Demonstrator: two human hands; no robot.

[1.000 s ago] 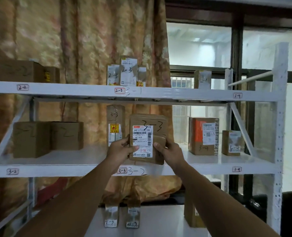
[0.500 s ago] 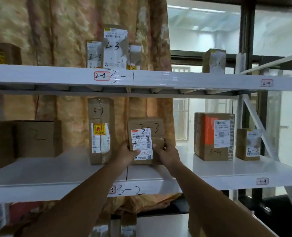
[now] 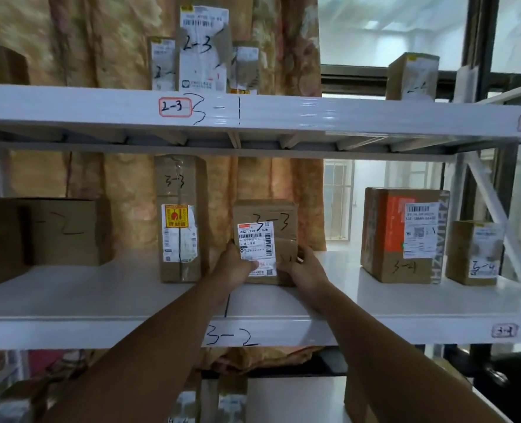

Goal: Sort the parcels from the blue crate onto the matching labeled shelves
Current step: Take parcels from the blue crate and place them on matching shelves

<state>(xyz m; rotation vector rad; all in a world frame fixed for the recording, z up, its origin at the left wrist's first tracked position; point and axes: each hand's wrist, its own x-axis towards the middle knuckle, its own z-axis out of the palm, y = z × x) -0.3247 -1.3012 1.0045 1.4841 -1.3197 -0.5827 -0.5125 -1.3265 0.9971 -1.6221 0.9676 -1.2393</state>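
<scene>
A brown cardboard parcel (image 3: 265,221) marked 3-3, with a white barcode label, stands upright on the middle white shelf (image 3: 100,297). My left hand (image 3: 234,267) grips its lower left side, thumb across the label. My right hand (image 3: 306,267) grips its lower right corner. Just to its left stands a taller brown parcel (image 3: 180,218), also marked 3-3. The blue crate is not in view.
The shelf's front edge reads 3-2 (image 3: 231,338). On the right stand an orange-sided box (image 3: 403,236) and a smaller box (image 3: 473,253), both marked 3-4. Brown boxes (image 3: 66,232) sit at the left. The upper shelf (image 3: 314,112) carries 2-3 parcels (image 3: 202,48).
Both hands have carried the 3-3 parcel forward and set it deeper on the middle shelf beside the tall 3-3 parcel. My view has moved closer to the rack.
</scene>
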